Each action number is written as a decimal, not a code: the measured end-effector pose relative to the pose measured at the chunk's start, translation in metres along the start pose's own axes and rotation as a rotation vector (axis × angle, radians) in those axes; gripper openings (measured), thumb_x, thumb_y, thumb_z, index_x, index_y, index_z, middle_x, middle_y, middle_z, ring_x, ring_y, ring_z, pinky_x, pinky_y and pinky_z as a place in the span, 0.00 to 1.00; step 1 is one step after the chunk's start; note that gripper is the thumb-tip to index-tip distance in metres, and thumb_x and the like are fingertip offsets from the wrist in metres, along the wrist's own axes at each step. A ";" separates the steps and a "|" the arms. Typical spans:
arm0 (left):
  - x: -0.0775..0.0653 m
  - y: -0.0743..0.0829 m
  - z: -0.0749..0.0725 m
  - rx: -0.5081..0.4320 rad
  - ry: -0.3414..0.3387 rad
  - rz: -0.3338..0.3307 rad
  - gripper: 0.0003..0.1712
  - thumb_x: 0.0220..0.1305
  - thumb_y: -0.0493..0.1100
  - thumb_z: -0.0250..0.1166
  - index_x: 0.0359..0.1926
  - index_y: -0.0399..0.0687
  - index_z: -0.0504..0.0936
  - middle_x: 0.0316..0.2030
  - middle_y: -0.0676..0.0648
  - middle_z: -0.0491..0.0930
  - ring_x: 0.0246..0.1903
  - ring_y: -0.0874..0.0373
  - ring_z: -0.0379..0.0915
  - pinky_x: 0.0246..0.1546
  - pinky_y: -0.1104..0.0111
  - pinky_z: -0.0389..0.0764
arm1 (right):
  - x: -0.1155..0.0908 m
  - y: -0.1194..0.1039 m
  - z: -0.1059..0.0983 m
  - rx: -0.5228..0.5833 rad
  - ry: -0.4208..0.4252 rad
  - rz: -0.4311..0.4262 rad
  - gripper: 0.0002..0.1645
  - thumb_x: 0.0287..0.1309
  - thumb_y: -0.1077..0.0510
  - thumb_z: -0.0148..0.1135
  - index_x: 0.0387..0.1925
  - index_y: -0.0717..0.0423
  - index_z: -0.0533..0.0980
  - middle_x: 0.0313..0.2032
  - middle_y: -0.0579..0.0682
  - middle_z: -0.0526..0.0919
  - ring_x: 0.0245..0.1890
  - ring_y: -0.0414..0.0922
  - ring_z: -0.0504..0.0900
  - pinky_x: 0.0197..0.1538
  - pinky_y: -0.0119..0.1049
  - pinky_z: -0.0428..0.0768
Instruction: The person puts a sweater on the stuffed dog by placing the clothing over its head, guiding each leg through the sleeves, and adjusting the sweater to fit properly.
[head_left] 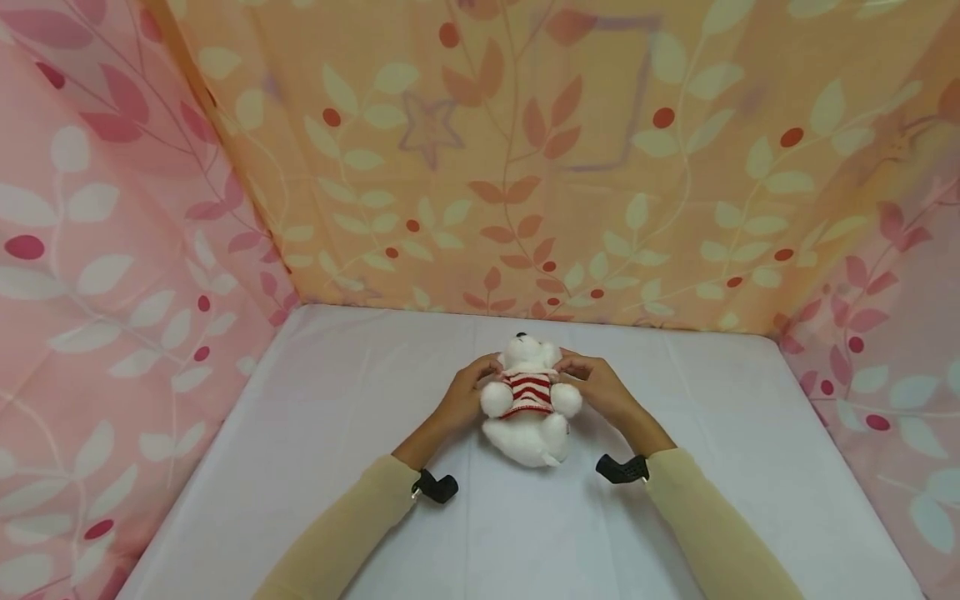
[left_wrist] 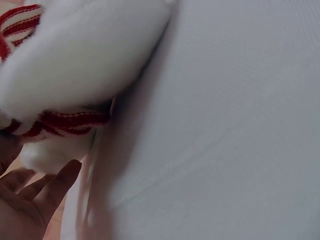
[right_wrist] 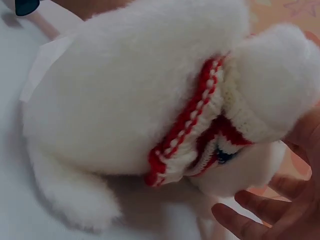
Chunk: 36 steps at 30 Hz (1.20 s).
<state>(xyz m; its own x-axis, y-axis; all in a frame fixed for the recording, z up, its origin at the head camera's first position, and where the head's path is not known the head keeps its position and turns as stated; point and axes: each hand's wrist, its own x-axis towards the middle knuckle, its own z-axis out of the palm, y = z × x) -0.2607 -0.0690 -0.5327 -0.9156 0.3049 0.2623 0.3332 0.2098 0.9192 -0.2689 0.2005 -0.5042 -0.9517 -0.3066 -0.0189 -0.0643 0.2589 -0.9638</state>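
Note:
A white plush bear (head_left: 527, 439) in a red-and-white striped knit sweater (head_left: 529, 392) is on the white table, its black nose towards the far side. On its left side, my left hand (head_left: 461, 398) holds it around head and shoulder height. My right hand (head_left: 606, 390) holds the opposite side at the same height. In the left wrist view, the left hand's fingers (left_wrist: 59, 189) bend beside the white fur under the sweater. The right wrist view shows the right hand (right_wrist: 287, 207) with thumb and fingers spread around the bear's upper part; a white tag (right_wrist: 47, 67) hangs at its lower end.
The white-covered table (head_left: 360, 367) runs back to an orange leaf-patterned curtain (head_left: 480, 208). Pink patterned cloth (head_left: 112, 275) hangs along the left side, and similar cloth (head_left: 885, 333) along the right. Black wrist cameras (head_left: 438, 487) sit at both sleeve cuffs.

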 end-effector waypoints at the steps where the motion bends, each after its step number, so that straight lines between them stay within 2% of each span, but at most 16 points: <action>1: 0.002 -0.005 0.001 -0.001 0.007 0.002 0.05 0.73 0.40 0.62 0.44 0.42 0.78 0.63 0.41 0.77 0.65 0.46 0.71 0.67 0.48 0.66 | 0.001 0.001 0.001 0.011 0.021 0.001 0.14 0.62 0.57 0.71 0.43 0.64 0.82 0.71 0.59 0.68 0.74 0.58 0.61 0.71 0.57 0.61; 4: 0.003 -0.003 0.004 -0.018 0.037 0.001 0.05 0.74 0.40 0.60 0.43 0.42 0.77 0.60 0.40 0.79 0.60 0.46 0.77 0.63 0.49 0.72 | 0.003 0.005 0.004 0.032 0.099 0.002 0.15 0.60 0.57 0.73 0.40 0.66 0.82 0.67 0.59 0.73 0.69 0.57 0.70 0.66 0.47 0.71; 6: 0.004 -0.002 0.006 -0.023 0.054 -0.018 0.05 0.75 0.41 0.60 0.43 0.43 0.77 0.59 0.40 0.80 0.59 0.47 0.78 0.60 0.52 0.75 | 0.003 0.006 0.007 0.046 0.156 0.002 0.15 0.59 0.58 0.73 0.38 0.67 0.81 0.65 0.60 0.75 0.65 0.57 0.75 0.57 0.39 0.78; 10: 0.006 -0.002 0.010 -0.001 0.092 -0.057 0.06 0.76 0.42 0.58 0.43 0.43 0.76 0.54 0.41 0.82 0.54 0.50 0.82 0.54 0.55 0.79 | 0.003 0.007 0.013 0.062 0.246 -0.003 0.13 0.60 0.61 0.72 0.35 0.70 0.80 0.63 0.63 0.77 0.61 0.58 0.78 0.44 0.29 0.82; 12: 0.007 -0.003 0.011 0.018 0.115 -0.069 0.06 0.76 0.42 0.57 0.44 0.43 0.76 0.51 0.42 0.83 0.51 0.49 0.83 0.52 0.56 0.80 | 0.003 0.006 0.015 0.057 0.270 -0.005 0.13 0.60 0.62 0.72 0.34 0.72 0.79 0.63 0.64 0.77 0.61 0.59 0.78 0.43 0.29 0.82; 16: 0.008 -0.003 0.013 0.039 0.154 -0.072 0.06 0.74 0.40 0.61 0.43 0.41 0.79 0.46 0.42 0.84 0.46 0.48 0.85 0.49 0.55 0.81 | 0.003 0.006 0.017 0.009 0.283 -0.003 0.12 0.60 0.63 0.71 0.33 0.71 0.79 0.62 0.64 0.77 0.63 0.58 0.75 0.56 0.35 0.77; 18: 0.006 -0.005 0.014 0.089 0.170 -0.059 0.04 0.71 0.38 0.64 0.43 0.41 0.79 0.45 0.42 0.83 0.44 0.47 0.85 0.47 0.57 0.81 | 0.001 0.005 0.017 -0.016 0.278 0.011 0.12 0.60 0.61 0.71 0.35 0.69 0.80 0.63 0.63 0.77 0.64 0.57 0.75 0.60 0.37 0.74; 19: 0.005 -0.005 0.013 0.111 0.181 -0.055 0.04 0.69 0.35 0.65 0.42 0.41 0.79 0.44 0.42 0.82 0.43 0.48 0.84 0.46 0.58 0.82 | 0.000 0.005 0.017 -0.025 0.271 0.015 0.12 0.60 0.61 0.71 0.37 0.69 0.81 0.63 0.63 0.77 0.64 0.56 0.76 0.60 0.38 0.74; 22: -0.003 -0.004 0.012 0.162 0.186 -0.073 0.07 0.63 0.32 0.68 0.41 0.41 0.79 0.39 0.44 0.81 0.39 0.51 0.81 0.42 0.62 0.81 | -0.008 0.002 0.017 -0.048 0.270 0.045 0.14 0.61 0.58 0.71 0.44 0.64 0.81 0.61 0.60 0.78 0.56 0.53 0.82 0.51 0.36 0.79; 25: -0.012 0.000 0.007 0.147 0.134 -0.141 0.05 0.61 0.31 0.66 0.39 0.39 0.82 0.33 0.46 0.83 0.33 0.58 0.77 0.36 0.67 0.78 | -0.020 -0.001 0.017 -0.095 0.281 0.055 0.13 0.63 0.61 0.68 0.47 0.63 0.81 0.53 0.60 0.83 0.44 0.48 0.86 0.39 0.32 0.80; 28: -0.021 0.003 0.002 0.150 0.022 -0.191 0.09 0.58 0.30 0.62 0.38 0.38 0.86 0.28 0.50 0.83 0.28 0.62 0.71 0.32 0.70 0.73 | -0.035 -0.002 0.017 -0.168 0.257 0.055 0.11 0.61 0.67 0.64 0.46 0.66 0.82 0.42 0.59 0.87 0.37 0.43 0.85 0.36 0.31 0.79; 32: -0.031 0.005 -0.008 0.177 -0.135 -0.176 0.11 0.52 0.27 0.59 0.36 0.33 0.86 0.23 0.54 0.76 0.24 0.64 0.63 0.28 0.71 0.67 | -0.055 0.002 0.015 -0.241 0.092 0.023 0.13 0.57 0.68 0.66 0.45 0.68 0.83 0.38 0.57 0.88 0.37 0.45 0.87 0.38 0.32 0.82; 34: -0.034 0.004 -0.012 0.131 -0.197 -0.168 0.09 0.53 0.27 0.60 0.35 0.31 0.85 0.24 0.53 0.77 0.24 0.64 0.64 0.28 0.73 0.68 | -0.063 0.003 0.015 -0.280 0.004 -0.035 0.14 0.59 0.66 0.68 0.46 0.68 0.83 0.39 0.56 0.89 0.39 0.47 0.88 0.41 0.33 0.83; 36: -0.037 0.001 -0.015 0.050 -0.251 -0.155 0.08 0.56 0.27 0.63 0.37 0.28 0.85 0.28 0.48 0.83 0.27 0.65 0.71 0.31 0.74 0.73 | -0.069 0.004 0.016 -0.311 -0.045 -0.095 0.12 0.60 0.65 0.68 0.45 0.66 0.84 0.40 0.55 0.89 0.40 0.47 0.87 0.42 0.35 0.83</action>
<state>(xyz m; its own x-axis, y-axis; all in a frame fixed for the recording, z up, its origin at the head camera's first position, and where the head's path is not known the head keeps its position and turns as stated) -0.2294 -0.0939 -0.5369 -0.8744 0.4841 0.0331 0.2096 0.3152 0.9256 -0.1986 0.2080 -0.5114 -0.9230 -0.3817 0.0489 -0.2478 0.4924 -0.8343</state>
